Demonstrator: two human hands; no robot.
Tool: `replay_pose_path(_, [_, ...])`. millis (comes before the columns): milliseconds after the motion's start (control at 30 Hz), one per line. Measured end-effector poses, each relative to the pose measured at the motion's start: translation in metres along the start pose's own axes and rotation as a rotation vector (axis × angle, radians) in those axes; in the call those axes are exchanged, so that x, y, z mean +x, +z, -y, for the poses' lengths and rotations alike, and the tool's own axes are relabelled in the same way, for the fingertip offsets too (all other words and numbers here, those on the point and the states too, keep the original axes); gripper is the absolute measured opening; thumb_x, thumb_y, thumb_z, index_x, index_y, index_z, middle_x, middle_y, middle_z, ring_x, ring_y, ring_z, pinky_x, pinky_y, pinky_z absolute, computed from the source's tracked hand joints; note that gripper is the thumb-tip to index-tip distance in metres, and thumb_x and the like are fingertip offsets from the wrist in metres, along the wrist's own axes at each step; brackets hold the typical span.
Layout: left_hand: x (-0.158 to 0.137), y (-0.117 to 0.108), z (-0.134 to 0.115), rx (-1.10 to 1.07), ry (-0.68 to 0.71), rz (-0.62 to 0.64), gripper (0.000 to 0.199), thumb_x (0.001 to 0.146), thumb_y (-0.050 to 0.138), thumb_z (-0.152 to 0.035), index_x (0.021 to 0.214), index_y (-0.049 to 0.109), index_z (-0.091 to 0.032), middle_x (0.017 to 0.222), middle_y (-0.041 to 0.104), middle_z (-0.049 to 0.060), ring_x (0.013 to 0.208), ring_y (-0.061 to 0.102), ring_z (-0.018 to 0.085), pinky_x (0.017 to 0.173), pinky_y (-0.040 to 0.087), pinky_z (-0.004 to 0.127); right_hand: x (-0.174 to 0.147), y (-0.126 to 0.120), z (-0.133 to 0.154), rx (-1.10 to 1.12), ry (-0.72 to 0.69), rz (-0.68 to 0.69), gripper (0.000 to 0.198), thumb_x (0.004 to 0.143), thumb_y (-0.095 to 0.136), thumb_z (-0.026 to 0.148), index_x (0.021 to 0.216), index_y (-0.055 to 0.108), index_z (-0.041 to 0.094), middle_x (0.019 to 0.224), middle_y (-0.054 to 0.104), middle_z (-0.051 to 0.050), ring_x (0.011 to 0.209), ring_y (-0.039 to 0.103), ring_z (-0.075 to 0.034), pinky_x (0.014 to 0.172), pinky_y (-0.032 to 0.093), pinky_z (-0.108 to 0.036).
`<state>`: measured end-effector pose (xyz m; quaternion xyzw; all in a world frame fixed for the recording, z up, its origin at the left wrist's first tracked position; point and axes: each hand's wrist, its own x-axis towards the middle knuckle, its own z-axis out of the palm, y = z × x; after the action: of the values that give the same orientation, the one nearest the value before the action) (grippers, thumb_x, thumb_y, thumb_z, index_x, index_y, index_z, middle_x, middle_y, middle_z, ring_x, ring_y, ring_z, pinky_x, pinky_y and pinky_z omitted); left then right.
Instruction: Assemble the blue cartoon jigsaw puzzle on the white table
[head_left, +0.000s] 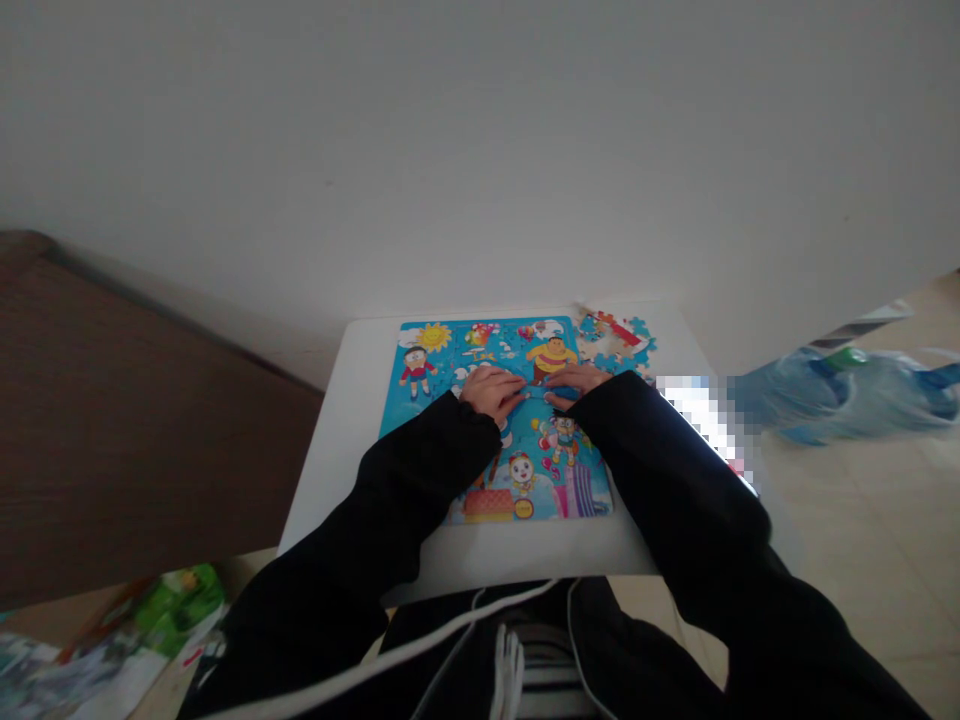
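A jigsaw puzzle [536,497] with bright cartoon figures on a blue background lies flat on a small white table. Over its middle, my left hand [491,390] points to the right with thumb and fingers drawn together. My right hand [579,381] faces it from the other side, its fingers also closed in a pinch. The fingertips of both hands nearly meet around a small blue puzzle piece [537,393], whose outline is hard to make out. My hands and sleeves hide part of the picture. Loose puzzle pieces [619,335] lie in a pile beyond the right hand.
The white table [330,440] stands against a pale wall [480,150]. A bright pixelated patch [701,420] is beside my right forearm. A dark brown wooden panel [150,430] rises on the left. Plastic bottles [862,395] lie right; green packaging [180,605] sits lower left. A white cable [420,655] crosses my lap.
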<state>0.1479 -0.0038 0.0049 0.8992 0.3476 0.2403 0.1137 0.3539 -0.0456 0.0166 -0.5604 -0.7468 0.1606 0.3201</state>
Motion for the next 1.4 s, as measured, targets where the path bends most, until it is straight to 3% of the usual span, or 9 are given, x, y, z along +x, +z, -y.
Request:
replay_pose_path(267, [0.001,0.004,-0.001,0.021,0.025,-0.003,0.024,0.083,0.050,-0.034,0.099,0.065,-0.024,0.101,0.066,0.003,0.097,0.055,0.022,0.085,0.043,0.042,-0.004,0.002,-0.009,-0.114,0.012,0.014,0.020,0.066,0.064,0.041,0.080,0.068,0.026,0.090,0.067,-0.003,0.087,0.061,-0.022,0.084,0.046,-0.039])
replay_pose_path(467, [0.000,-0.004,-0.009,0.056,-0.047,-0.054,0.023,0.081,0.051,-0.037,0.089,0.068,-0.023,0.088,0.068,0.004,0.087,0.057,0.021,0.081,0.043,0.039,-0.003,0.000,-0.005,-0.108,-0.022,0.019,0.021,0.069,0.062,0.040,0.083,0.068,0.026,0.092,0.067,-0.004,0.087,0.062,-0.022,0.084,0.046,-0.039])
replay_pose_path(633, [-0.002,-0.010,-0.013,0.093,-0.080,-0.103,0.018,0.076,0.056,-0.037,0.078,0.068,-0.024,0.081,0.068,0.001,0.084,0.057,0.021,0.088,0.038,0.043,-0.001,0.005,-0.003,-0.142,-0.080,-0.001,0.019,0.072,0.061,0.036,0.085,0.069,0.025,0.094,0.067,-0.005,0.089,0.061,-0.021,0.084,0.046,-0.035])
replay_pose_path(933, [-0.006,-0.010,-0.011,0.153,-0.088,-0.130,0.013,0.074,0.056,-0.033,0.075,0.066,-0.024,0.077,0.068,0.001,0.084,0.057,0.022,0.092,0.033,0.046,0.001,0.013,-0.005,-0.144,-0.157,-0.005,0.024,0.074,0.059,0.039,0.090,0.068,0.023,0.096,0.066,-0.007,0.090,0.060,-0.021,0.085,0.045,-0.036])
replay_pose_path(1267, [-0.002,-0.009,-0.009,0.111,-0.041,-0.114,0.019,0.075,0.053,-0.028,0.086,0.067,-0.021,0.090,0.068,0.002,0.087,0.057,0.021,0.082,0.042,0.039,0.004,0.012,-0.003,-0.182,-0.221,0.017,0.027,0.079,0.054,0.036,0.097,0.067,0.021,0.094,0.065,-0.008,0.090,0.058,-0.021,0.083,0.045,-0.035])
replay_pose_path(1400, [-0.002,-0.011,-0.013,0.132,-0.052,-0.081,0.020,0.076,0.052,-0.027,0.090,0.066,-0.022,0.092,0.068,0.002,0.089,0.057,0.022,0.090,0.037,0.044,0.003,0.011,0.000,-0.233,-0.265,-0.024,0.028,0.082,0.051,0.035,0.098,0.067,0.019,0.092,0.064,-0.008,0.089,0.057,-0.019,0.082,0.046,-0.033])
